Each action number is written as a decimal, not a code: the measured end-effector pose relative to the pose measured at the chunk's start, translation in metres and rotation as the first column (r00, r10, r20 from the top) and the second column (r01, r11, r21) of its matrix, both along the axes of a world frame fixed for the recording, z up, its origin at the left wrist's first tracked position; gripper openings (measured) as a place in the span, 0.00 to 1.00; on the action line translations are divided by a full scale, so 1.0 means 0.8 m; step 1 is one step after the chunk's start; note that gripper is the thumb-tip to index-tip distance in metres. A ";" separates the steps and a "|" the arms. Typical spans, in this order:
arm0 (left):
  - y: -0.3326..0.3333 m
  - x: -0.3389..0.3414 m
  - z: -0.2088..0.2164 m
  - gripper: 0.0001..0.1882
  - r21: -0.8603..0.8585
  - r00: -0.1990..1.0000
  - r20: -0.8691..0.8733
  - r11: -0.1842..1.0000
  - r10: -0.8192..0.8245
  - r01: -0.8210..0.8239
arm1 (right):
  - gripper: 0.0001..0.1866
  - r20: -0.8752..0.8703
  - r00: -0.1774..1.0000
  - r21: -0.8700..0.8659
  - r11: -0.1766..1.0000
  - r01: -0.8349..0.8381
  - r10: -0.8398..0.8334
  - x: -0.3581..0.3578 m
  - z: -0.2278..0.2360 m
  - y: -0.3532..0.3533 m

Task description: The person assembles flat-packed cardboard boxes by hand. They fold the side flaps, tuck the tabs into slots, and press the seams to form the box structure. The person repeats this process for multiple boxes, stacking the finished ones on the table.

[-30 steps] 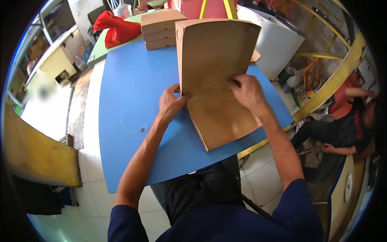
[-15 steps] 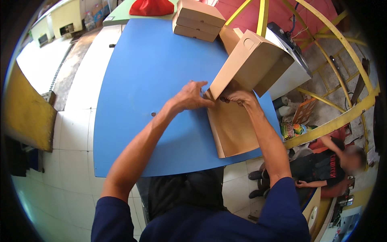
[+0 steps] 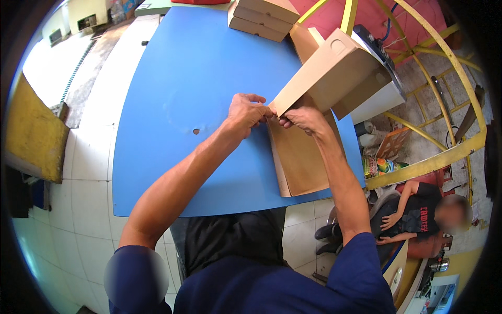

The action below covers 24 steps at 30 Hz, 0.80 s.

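Observation:
A brown cardboard box (image 3: 302, 166) lies unfolded at the right side of the blue table, its hinged half (image 3: 323, 70) standing up and tilted to the far right. My left hand (image 3: 244, 112) is closed, thumb and fingertips pinching the box's left corner at the fold. From the inner side, my right hand (image 3: 307, 119) grips the same corner with its fingers curled. The fingertips of both hands nearly meet there. Part of the fold is hidden behind my right hand.
Closed brown boxes (image 3: 261, 20) are stacked at the table's far edge. The blue table (image 3: 183, 73) has a small hole left of my hands. A yellow metal frame (image 3: 426, 172) curves along the right. Beyond it a person in a dark shirt (image 3: 413, 212) sits.
My left hand has closed from a spread grasp into a pinch at the box corner. The head view has shifted, and the seated person's raised arm has come down.

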<state>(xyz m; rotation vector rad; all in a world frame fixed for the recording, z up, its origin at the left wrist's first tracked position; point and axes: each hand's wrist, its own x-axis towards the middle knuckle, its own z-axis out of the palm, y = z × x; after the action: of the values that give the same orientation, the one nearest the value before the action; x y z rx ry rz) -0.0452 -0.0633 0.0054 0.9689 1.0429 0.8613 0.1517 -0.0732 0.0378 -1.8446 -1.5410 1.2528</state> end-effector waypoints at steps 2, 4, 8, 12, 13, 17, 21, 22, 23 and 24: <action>-0.005 0.003 0.004 0.27 -0.002 1.000 -0.012 1.000 0.015 -0.015 | 0.13 -0.042 0.999 0.020 1.000 0.022 -0.021 0.003 -0.003 -0.001; -0.009 0.003 0.008 0.26 -0.013 0.999 -0.025 0.999 0.039 -0.039 | 0.13 -0.078 0.996 0.052 0.998 0.038 -0.034 0.002 -0.006 -0.001; -0.003 0.007 -0.004 0.23 -0.023 0.998 -0.013 0.998 0.060 -0.060 | 0.12 -0.031 1.000 0.114 0.993 0.009 -0.006 -0.013 0.007 -0.013; -0.007 0.013 -0.007 0.22 -0.055 0.991 0.044 0.991 0.123 -0.121 | 0.10 -0.157 0.986 0.167 0.982 0.082 -0.056 -0.024 0.013 -0.024; -0.009 0.013 -0.005 0.22 -0.074 0.987 0.063 0.987 0.145 -0.140 | 0.09 -0.197 0.977 0.178 0.977 0.118 -0.082 -0.026 0.014 -0.026; -0.015 0.017 -0.003 0.22 -0.087 0.996 0.037 0.993 0.084 -0.081 | 0.10 -0.170 0.978 0.185 0.971 0.150 -0.119 -0.013 0.002 -0.025; -0.002 0.011 -0.012 0.21 -0.028 0.996 0.071 0.999 0.047 -0.045 | 0.09 -0.180 0.980 0.175 0.978 0.117 -0.085 -0.020 0.005 -0.019; -0.002 0.008 -0.013 0.21 -0.028 0.996 0.081 0.999 0.032 -0.030 | 0.09 -0.219 0.974 0.204 0.973 0.108 -0.062 -0.027 0.009 -0.023; -0.005 0.007 0.000 0.20 -0.012 1.000 0.008 1.000 -0.016 0.016 | 0.09 -0.252 0.966 0.226 0.968 0.109 -0.050 -0.027 0.010 -0.029; -0.013 0.003 0.022 0.19 -0.004 0.996 -0.068 0.998 -0.066 0.066 | 0.08 -0.234 0.970 0.207 0.971 0.122 -0.072 -0.013 -0.003 -0.027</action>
<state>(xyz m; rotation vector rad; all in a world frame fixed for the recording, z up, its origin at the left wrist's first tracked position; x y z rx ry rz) -0.0425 -0.0739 0.0228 1.0315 1.0635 0.7780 0.1415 -0.0950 0.0354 -1.5612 -1.3877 1.1513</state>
